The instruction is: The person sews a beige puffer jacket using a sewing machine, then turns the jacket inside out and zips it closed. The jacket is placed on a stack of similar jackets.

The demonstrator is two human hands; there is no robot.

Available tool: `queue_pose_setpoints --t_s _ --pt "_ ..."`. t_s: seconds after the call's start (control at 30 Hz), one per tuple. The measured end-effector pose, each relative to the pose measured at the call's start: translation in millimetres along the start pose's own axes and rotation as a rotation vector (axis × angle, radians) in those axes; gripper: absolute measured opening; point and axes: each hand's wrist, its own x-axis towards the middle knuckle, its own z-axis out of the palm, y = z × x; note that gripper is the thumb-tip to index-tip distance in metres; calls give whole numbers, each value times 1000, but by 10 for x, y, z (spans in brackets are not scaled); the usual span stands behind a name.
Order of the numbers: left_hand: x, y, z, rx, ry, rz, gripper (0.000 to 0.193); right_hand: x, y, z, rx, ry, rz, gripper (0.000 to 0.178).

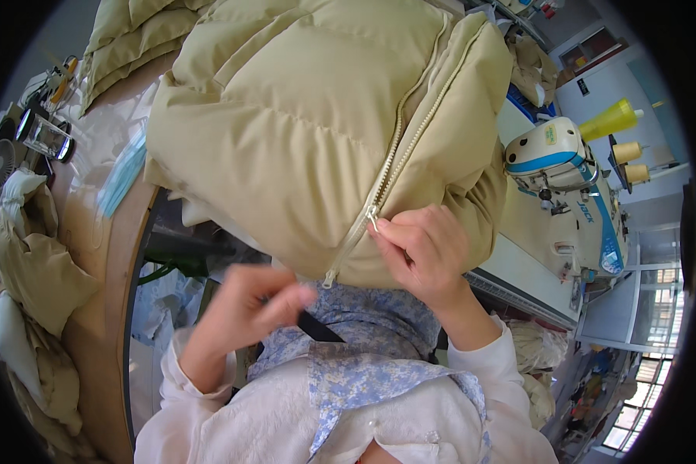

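A puffy beige quilted jacket lies over the table edge, its front towards me. Two zipper tracks run down its right part and meet at a metal slider, and a small end piece shows at the hem. My right hand is closed, thumb and forefinger pinching the zipper pull. Below the hem and to the left, my left hand is curled and blurred by motion. It appears closed around a flat black strip that sticks out beneath the thumb; its kind is unclear.
A white and blue sewing machine with yellow thread cones stands at the right. On the wooden table at the left lie a pale blue face mask, a glass jar and beige fabric pieces. Another quilted piece lies far left.
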Motion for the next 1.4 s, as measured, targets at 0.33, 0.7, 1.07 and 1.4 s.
queue_pose_setpoints --t_s 0.33,0.7,1.07,1.4 --pt "1507 562 129 962 148 481 39 32 -25 -28 -44 -66 12 23" --pt "1412 456 -9 370 352 519 30 -227 -309 155 177 -126 7 20" --pt "137 -921 485 -514 87 12 50 581 488 -351 31 -224 -133 28" --pt "450 -721 986 -701 397 236 28 1076 817 -459 269 -808 -5 16"
